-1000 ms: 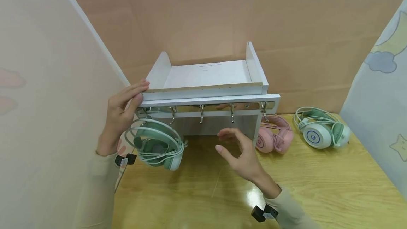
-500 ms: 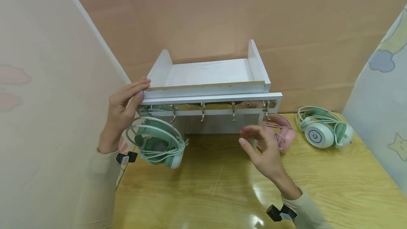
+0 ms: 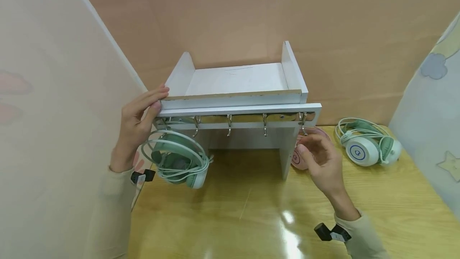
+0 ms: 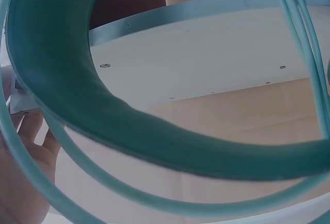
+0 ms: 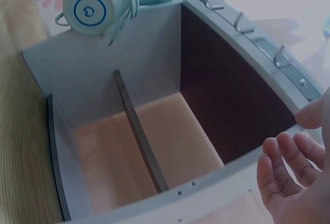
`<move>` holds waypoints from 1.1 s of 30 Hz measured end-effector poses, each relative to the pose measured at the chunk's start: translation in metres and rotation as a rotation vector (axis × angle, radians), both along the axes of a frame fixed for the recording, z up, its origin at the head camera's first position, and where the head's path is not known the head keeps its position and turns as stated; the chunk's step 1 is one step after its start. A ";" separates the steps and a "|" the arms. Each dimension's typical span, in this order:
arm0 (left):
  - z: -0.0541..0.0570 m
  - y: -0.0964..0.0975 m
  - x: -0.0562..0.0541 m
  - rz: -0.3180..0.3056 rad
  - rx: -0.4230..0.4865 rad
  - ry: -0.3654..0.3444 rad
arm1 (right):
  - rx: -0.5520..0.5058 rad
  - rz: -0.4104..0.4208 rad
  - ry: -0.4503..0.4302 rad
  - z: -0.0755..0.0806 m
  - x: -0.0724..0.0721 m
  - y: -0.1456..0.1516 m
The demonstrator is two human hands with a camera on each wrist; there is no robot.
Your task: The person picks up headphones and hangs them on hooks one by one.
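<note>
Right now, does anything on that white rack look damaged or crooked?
Slightly worn: the white rack has a tan strip along its upper front edge, unlike the white around it, and thin dark lines mark its top panel. The green headset hangs aslant at the left end. I see no spill.

The desk (image 3: 230,219) has a yellow surface with wood grain, which reflects light. Near its back edge stands a white shelf (image 3: 237,80). Beside it, toward the right edge, lies a pink headset (image 3: 298,161), partly hidden; near the right back corner, a green headset (image 3: 362,151).
</note>
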State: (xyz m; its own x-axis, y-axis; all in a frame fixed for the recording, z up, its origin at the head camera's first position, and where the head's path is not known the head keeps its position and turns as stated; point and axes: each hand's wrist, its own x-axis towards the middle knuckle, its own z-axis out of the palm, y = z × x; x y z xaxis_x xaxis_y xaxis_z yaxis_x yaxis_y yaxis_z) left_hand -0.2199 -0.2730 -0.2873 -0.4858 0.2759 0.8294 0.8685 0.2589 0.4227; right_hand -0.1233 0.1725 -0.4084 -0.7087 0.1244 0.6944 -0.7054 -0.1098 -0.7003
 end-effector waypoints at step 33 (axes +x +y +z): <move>0.001 -0.001 -0.001 -0.007 -0.018 0.002 | 0.244 -0.411 -0.342 -0.029 -0.045 0.061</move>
